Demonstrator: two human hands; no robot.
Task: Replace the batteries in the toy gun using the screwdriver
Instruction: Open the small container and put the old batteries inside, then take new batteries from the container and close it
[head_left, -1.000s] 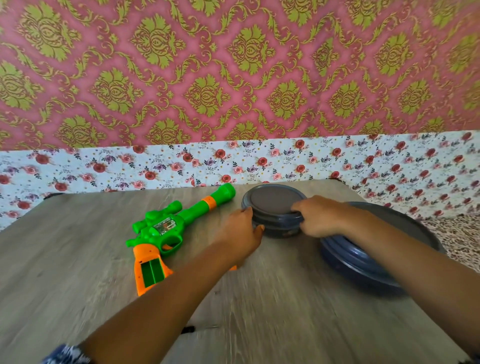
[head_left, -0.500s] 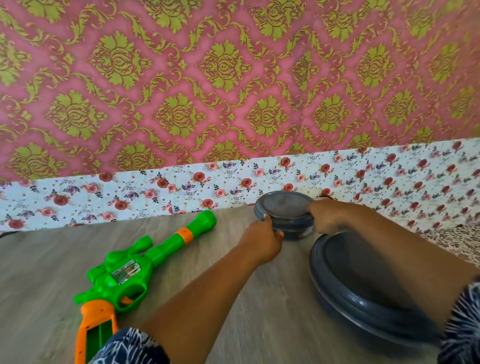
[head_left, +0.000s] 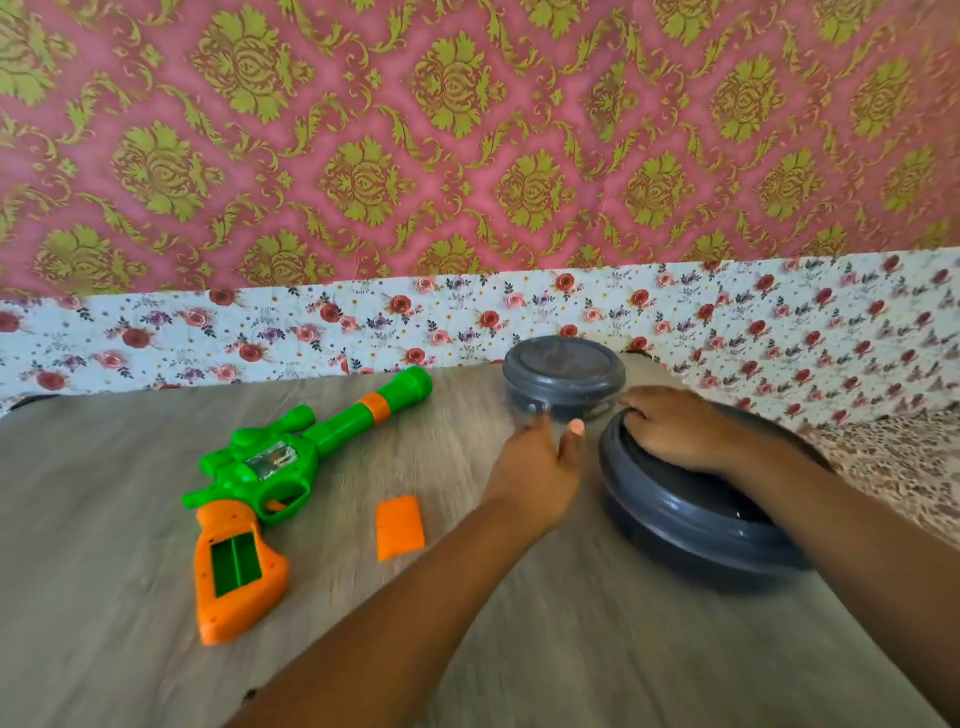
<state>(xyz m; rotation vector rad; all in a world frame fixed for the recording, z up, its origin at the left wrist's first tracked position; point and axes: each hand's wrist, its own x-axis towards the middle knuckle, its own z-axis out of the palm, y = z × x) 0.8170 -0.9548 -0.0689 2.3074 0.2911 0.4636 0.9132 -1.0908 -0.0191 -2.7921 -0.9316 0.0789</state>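
Observation:
A green and orange toy gun (head_left: 270, 473) lies on the wooden table (head_left: 130, 597), its battery compartment open in the orange grip. The orange compartment cover (head_left: 399, 527) lies loose to its right. A small round grey lidded container (head_left: 563, 375) stands at the table's back. My left hand (head_left: 537, 473) hovers just in front of it, fingers relaxed, holding nothing. My right hand (head_left: 675, 428) rests inside the rim of a large grey bowl (head_left: 691, 512), fingers loosely curled. No screwdriver or batteries are visible.
A floral-papered wall (head_left: 311, 332) borders the table at the back and right. A patterned cloth (head_left: 893, 467) lies beyond the bowl on the right. Bare wood stretches across the table's front and left.
Both hands have let go of the small grey container. The left hand has drawn back a little; the right hand has dropped onto the large bowl. The view has shifted, showing the orange cover.

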